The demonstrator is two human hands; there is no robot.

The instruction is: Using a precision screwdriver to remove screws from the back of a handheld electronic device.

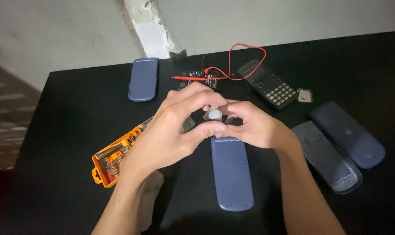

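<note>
Both hands meet over the table: the left hand (171, 130) and right hand (254, 126) pinch a small silvery cap-like piece (215, 114) between narrowed fingertips, and the blue calculator back (231, 172) lies just below them, long axis running toward the person

The left hand (169, 130) covers the middle of the orange tool case (112, 163), and both hands hide all but the round grey tip of the small tool (215, 114); its shaft cannot be seen. The circuit board (197, 78) is too dark to make out; both forearms are cut off by the lower edge.
</note>
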